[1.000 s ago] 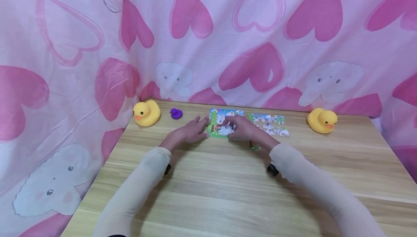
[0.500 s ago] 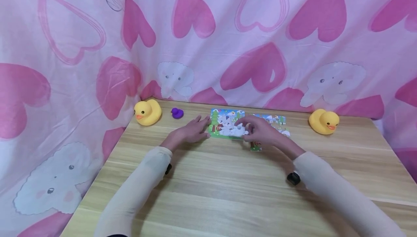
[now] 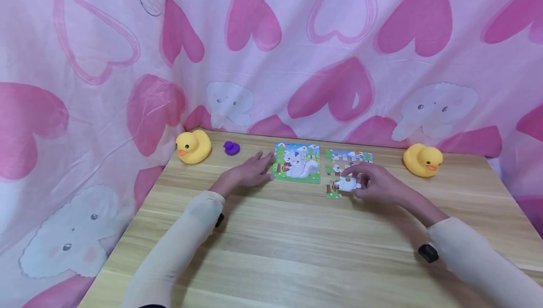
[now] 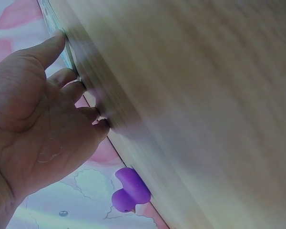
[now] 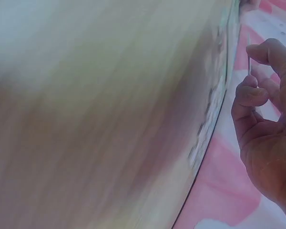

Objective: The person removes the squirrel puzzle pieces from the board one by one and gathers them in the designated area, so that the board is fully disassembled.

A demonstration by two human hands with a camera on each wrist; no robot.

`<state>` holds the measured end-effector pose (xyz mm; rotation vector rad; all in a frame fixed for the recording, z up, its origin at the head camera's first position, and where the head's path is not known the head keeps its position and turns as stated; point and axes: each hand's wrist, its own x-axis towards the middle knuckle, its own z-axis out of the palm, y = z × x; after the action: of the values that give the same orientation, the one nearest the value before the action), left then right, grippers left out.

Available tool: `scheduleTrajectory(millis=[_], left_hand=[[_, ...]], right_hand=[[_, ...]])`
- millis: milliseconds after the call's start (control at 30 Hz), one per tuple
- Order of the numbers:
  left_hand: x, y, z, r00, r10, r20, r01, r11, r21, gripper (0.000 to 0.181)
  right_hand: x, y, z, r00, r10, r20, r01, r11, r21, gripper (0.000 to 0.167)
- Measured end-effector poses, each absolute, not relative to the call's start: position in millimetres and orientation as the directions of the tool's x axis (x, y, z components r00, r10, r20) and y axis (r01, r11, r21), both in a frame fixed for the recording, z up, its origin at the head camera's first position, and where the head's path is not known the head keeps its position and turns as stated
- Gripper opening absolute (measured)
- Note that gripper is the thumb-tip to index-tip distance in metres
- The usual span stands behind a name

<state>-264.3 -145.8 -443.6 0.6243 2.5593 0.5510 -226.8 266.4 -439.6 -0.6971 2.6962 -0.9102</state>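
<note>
In the head view my right hand (image 3: 377, 183) pinches a mostly white jigsaw piece (image 3: 347, 184) over the lower part of a partly assembled puzzle (image 3: 333, 154). The right wrist view shows that thin piece (image 5: 249, 59) edge-on between thumb and finger, apart from the table. To the left lies a flat picture card (image 3: 297, 175) with a white cat-like animal, trees and grass. My left hand (image 3: 253, 170) rests at the card's left edge, its fingers fairly straight. Part of the puzzle is hidden behind my right hand.
A yellow rubber duck (image 3: 193, 147) stands at the table's back left, another yellow duck (image 3: 423, 159) at the right. A small purple duck (image 3: 232, 148) sits beyond my left hand. A pink heart-patterned curtain (image 3: 254, 63) hangs along the back edge of the wooden table (image 3: 263, 251).
My right hand has moved right, from over the picture card to the lower part of the puzzle, carrying the white piece. The whole card is uncovered. My left hand has stayed in place.
</note>
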Motion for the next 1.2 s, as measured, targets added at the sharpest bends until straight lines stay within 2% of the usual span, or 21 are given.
scheduleTrajectory(millis=[300, 567, 800, 1067, 1200], left_hand=[[-274.4, -147.8, -463.6, -0.803, 0.516, -0.300, 0.350, 0.814, 0.464, 0.081], [-265.0, -143.9, -445.2, -0.791, 0.526, -0.313, 0.357, 0.811, 0.463, 0.079], [-266.9, -146.8, -449.1, -0.788, 0.536, -0.302, 0.361, 0.800, 0.479, 0.080], [-264.5, -144.2, -444.9, -0.799, 0.520, -0.301, 0.371, 0.821, 0.434, 0.076], [-266.7, -145.4, -448.0, -0.793, 0.527, -0.304, 0.366, 0.813, 0.453, 0.078]], right_hand=[[-216.8, 289.5, -447.8, -0.852, -0.517, -0.083, -0.366, 0.702, -0.611, 0.045], [-217.3, 295.3, -454.2, -0.845, -0.524, -0.109, -0.367, 0.715, -0.595, 0.046], [-220.7, 294.8, -453.7, -0.838, -0.528, -0.142, -0.350, 0.717, -0.603, 0.047], [-224.7, 289.2, -451.9, -0.849, -0.496, -0.180, -0.315, 0.751, -0.581, 0.050], [-229.0, 276.5, -450.5, -0.861, -0.488, -0.142, -0.330, 0.750, -0.574, 0.048]])
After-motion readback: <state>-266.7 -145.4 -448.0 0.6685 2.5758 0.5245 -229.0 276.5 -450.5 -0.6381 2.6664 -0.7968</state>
